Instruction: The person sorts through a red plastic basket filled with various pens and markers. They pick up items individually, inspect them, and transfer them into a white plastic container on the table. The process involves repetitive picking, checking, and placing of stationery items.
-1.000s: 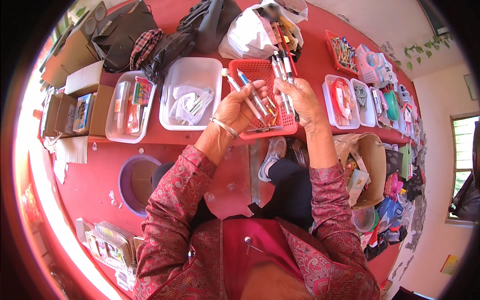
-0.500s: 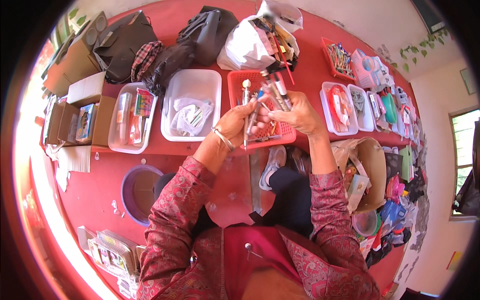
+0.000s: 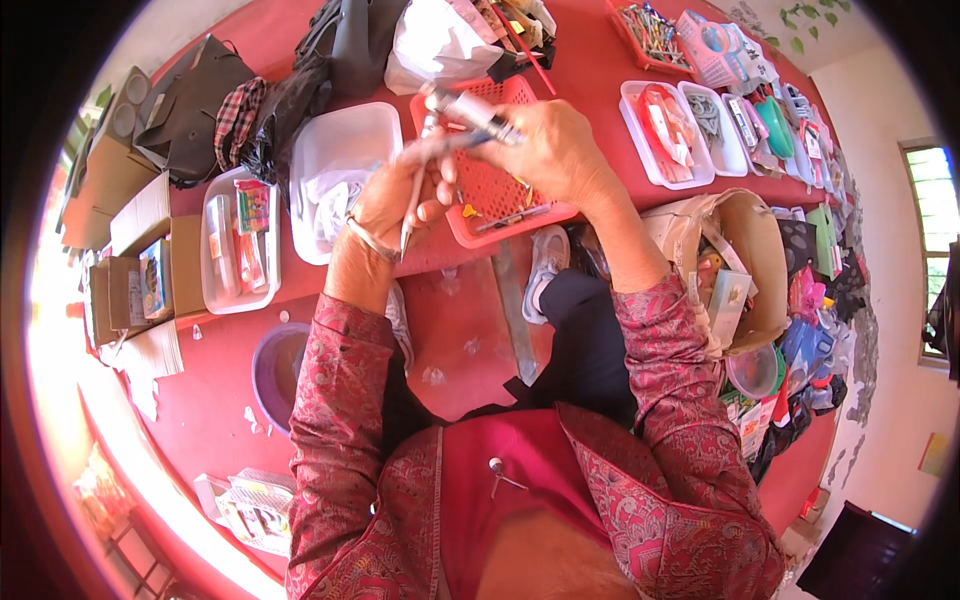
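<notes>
My left hand (image 3: pixel 392 205) and my right hand (image 3: pixel 548 150) are raised together above a red perforated tray (image 3: pixel 490 200) on the red table. Between them they hold a bundle of pens (image 3: pixel 465 115). The right hand grips the bundle's upper end, and the left hand pinches a pen that hangs down toward the table. A few loose pens still lie in the red tray under my right hand. Both sleeves are red patterned cloth.
A white tray (image 3: pixel 340 150) with white packets and a clear tray (image 3: pixel 215 280) of stationery lie left of the red tray. Bags sit behind them, white trays (image 3: pixel 640 140) at right. A purple bowl (image 3: pixel 265 375) and a brown bag (image 3: pixel 755 250) flank my lap.
Both hands have lifted out of the red tray with the bundle of pens, rising toward the camera. The view has tilted, so the trays sit lower in the picture.
</notes>
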A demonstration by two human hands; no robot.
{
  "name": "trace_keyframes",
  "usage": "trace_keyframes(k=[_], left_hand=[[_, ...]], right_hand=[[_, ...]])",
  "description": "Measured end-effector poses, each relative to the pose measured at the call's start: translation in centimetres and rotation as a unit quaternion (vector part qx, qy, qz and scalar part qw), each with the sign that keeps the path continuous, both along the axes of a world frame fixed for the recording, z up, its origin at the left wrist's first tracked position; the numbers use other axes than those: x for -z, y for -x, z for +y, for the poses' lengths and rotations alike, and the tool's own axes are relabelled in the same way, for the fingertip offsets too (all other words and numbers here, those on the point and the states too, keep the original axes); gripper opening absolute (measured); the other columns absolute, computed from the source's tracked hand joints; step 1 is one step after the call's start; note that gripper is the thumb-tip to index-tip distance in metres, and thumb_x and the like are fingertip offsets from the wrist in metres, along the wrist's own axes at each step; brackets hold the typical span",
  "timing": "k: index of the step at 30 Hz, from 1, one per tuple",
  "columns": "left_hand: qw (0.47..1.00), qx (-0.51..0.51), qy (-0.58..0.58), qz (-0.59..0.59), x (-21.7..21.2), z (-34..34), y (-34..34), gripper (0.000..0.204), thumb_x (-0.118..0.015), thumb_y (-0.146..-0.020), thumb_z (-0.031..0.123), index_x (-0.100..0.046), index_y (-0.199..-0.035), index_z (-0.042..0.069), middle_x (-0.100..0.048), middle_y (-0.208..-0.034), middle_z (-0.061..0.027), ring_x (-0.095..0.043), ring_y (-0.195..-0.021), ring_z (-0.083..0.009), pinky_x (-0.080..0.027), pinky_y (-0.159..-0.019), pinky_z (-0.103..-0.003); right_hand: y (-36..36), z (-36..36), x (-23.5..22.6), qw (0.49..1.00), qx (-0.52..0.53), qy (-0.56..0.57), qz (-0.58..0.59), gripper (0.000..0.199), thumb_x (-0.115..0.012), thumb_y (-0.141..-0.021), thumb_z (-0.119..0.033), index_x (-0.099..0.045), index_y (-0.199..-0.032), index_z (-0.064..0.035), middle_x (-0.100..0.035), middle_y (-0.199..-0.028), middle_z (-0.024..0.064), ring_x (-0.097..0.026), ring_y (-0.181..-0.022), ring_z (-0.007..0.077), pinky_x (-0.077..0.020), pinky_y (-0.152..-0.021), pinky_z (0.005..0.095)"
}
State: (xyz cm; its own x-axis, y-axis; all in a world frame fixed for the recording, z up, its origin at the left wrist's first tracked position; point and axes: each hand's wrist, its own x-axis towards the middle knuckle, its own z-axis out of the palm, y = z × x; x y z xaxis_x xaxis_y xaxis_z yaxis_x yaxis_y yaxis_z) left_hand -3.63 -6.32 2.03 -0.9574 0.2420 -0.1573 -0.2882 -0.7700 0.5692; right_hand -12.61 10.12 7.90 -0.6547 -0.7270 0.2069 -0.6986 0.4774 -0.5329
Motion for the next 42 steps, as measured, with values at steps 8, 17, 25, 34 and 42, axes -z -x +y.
trace_keyframes(k=[8,17,25,34,42], left_hand=[[0.962,-0.251,0.106,0.016,1.3,3.1,0.9,0.026,-0.046,-0.087,0.018,-0.049,-0.096,-0.005,-0.054,-0.087,-0.0092,-0.052,-0.08,-0.0158,-0.044,-0.073,-0.028],[0.961,-0.253,0.09,-0.058,1.2,2.7,0.9,0.029,-0.037,-0.089,0.019,-0.048,-0.096,-0.006,-0.057,-0.087,-0.0155,-0.057,-0.085,-0.0251,-0.048,-0.075,-0.034],[0.975,-0.22,-0.03,-0.034,1.7,4.5,1.1,0.023,-0.037,-0.09,0.019,-0.046,-0.102,0.001,-0.053,-0.099,-0.0113,-0.056,-0.089,-0.0208,-0.048,-0.077,-0.039],[0.973,-0.143,-0.181,-0.032,0.9,5.0,0.6,0.029,-0.045,-0.087,0.025,-0.047,-0.108,0.005,-0.053,-0.109,-0.0085,-0.049,-0.103,-0.0207,-0.035,-0.092,-0.037],[0.954,-0.216,-0.172,-0.12,2.0,4.6,1.0,0.019,-0.047,-0.085,0.021,-0.053,-0.091,0.004,-0.059,-0.084,-0.0105,-0.059,-0.076,-0.0226,-0.049,-0.07,-0.037]], right_hand=[[0.2,-1.5,4.3,0.906,0.05,0.083,-0.413,0.032,-0.067,-0.066,-0.031,-0.056,-0.064,-0.0016,-0.052,-0.052,0.006,-0.049,-0.046,0.0123,-0.0366,-0.043,0.0265],[-0.1,-1.3,1.7,0.909,0.042,0.077,-0.408,0.033,-0.059,-0.075,-0.031,-0.058,-0.068,0.0017,-0.055,-0.053,0.0076,-0.052,-0.047,0.0124,-0.0389,-0.044,0.0259],[-1.1,-2.3,3.2,0.997,0.054,-0.049,0.034,0.044,-0.048,-0.08,-0.039,-0.057,-0.077,0.0037,-0.056,-0.064,0.0212,-0.058,-0.062,0.0321,-0.0455,-0.053,0.0398],[-2.4,-3.2,3.9,0.994,0.05,-0.038,0.084,0.021,-0.045,-0.076,-0.018,-0.049,-0.08,0.0026,-0.056,-0.076,0.0193,-0.057,-0.072,0.0327,-0.0457,-0.063,0.0413],[-0.7,-2.1,5.0,0.987,-0.157,0.021,-0.034,0.036,-0.058,-0.07,-0.011,-0.048,-0.102,0.0024,-0.048,-0.091,0.0192,-0.052,-0.078,0.0317,-0.0442,-0.07,0.0355]])
